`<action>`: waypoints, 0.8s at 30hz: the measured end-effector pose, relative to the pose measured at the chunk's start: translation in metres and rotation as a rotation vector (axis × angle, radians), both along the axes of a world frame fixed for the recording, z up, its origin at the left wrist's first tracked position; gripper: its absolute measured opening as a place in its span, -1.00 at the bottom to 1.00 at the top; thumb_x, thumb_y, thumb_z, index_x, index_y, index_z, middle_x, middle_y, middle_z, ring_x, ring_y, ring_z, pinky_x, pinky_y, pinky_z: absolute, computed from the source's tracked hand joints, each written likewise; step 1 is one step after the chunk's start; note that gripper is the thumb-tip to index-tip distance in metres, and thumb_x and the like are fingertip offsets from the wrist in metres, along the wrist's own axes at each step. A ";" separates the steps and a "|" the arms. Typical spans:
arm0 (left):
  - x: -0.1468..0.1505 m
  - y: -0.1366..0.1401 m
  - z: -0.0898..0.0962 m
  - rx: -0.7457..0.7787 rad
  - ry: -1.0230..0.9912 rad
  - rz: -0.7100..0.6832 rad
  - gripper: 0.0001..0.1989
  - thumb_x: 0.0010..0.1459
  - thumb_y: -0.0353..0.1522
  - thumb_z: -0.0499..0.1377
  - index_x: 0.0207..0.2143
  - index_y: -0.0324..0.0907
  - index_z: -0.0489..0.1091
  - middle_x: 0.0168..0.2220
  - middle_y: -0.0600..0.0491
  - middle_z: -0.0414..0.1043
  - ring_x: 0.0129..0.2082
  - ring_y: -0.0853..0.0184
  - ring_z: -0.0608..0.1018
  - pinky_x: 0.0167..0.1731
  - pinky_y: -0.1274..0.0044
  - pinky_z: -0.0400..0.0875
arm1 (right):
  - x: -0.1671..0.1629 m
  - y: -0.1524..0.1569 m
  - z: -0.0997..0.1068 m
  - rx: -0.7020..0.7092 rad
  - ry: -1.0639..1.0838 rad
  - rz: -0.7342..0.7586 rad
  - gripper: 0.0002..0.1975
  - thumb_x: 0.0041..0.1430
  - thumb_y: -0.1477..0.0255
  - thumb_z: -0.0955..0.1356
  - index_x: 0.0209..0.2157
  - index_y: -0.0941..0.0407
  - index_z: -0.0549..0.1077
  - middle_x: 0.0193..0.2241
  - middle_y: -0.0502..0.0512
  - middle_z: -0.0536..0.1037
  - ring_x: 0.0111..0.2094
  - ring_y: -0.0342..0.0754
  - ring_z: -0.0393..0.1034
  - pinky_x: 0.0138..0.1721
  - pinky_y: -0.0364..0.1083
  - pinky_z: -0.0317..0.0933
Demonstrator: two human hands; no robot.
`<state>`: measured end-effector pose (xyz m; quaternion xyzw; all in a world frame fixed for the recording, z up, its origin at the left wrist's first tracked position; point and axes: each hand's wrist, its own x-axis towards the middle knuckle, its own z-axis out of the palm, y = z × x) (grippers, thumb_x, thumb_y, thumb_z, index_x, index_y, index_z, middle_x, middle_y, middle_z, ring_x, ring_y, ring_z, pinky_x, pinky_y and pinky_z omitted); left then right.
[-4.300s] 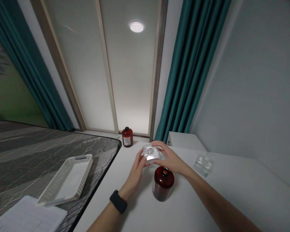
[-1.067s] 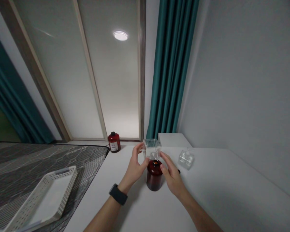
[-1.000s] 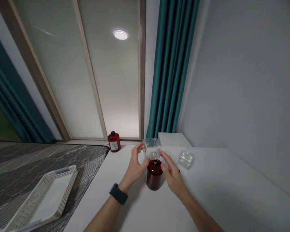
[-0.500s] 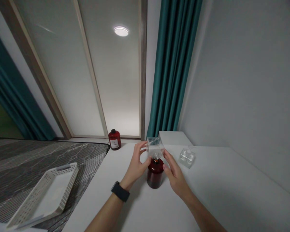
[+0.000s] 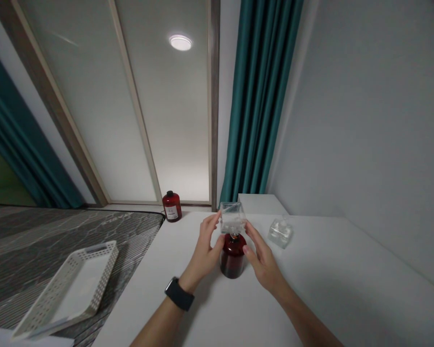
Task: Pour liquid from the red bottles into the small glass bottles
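Note:
A dark red bottle (image 5: 233, 260) stands upright on the white table, between my hands. Over its neck sits a clear, square glass bottle (image 5: 232, 218), seemingly upside down with its narrow end at the red bottle's mouth. The fingertips of my left hand (image 5: 204, 246) are at the glass's left side, the thumb low near the red bottle's shoulder. From the other side, my right hand (image 5: 264, 265) has its fingertips at the glass's lower right edge and its thumb by the red bottle. How firmly they press cannot be made out.
Another clear glass bottle (image 5: 280, 233) lies right of my hands. A labelled red bottle (image 5: 171, 207) with a black cap stands at the table's far left corner. A white perforated basket (image 5: 106, 277) rests on the grey surface at left. Behind the table hangs a teal curtain (image 5: 260, 106).
The clear glass looks slightly more level on the red bottle's neck. My hands keep nearly the same place around it; the view has shifted a little.

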<state>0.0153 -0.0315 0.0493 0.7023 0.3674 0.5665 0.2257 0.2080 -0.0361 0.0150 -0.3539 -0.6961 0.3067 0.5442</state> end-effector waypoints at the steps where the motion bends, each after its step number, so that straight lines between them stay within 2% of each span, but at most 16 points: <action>1: 0.000 0.000 0.000 0.002 0.005 -0.001 -0.43 0.32 -0.40 0.07 0.34 0.11 0.11 0.22 -0.04 0.21 0.20 0.13 0.31 0.21 0.19 0.22 | 0.000 0.000 0.000 -0.002 0.000 0.003 -0.42 0.38 0.23 0.27 0.37 -0.03 0.11 0.38 0.13 0.17 0.36 0.16 0.10 0.37 0.28 -0.05; 14: 0.005 -0.003 0.004 -0.018 -0.027 -0.051 -0.43 0.32 -0.41 0.04 0.34 0.08 0.10 0.25 -0.03 0.17 0.23 0.14 0.28 0.27 0.20 0.19 | -0.001 0.001 0.003 0.010 0.009 0.006 -0.43 0.39 0.25 0.27 0.36 -0.05 0.12 0.37 0.13 0.18 0.36 0.15 0.10 0.37 0.25 -0.01; 24: 0.006 -0.005 0.003 -0.025 -0.019 -0.063 -0.38 0.33 -0.41 0.05 0.38 0.11 -0.01 0.21 -0.02 0.10 0.26 0.15 0.23 0.31 0.17 0.14 | -0.002 0.001 0.011 0.073 -0.001 0.023 -0.45 0.39 0.28 0.26 0.35 -0.05 0.12 0.37 0.14 0.15 0.36 0.14 0.10 0.37 0.21 0.00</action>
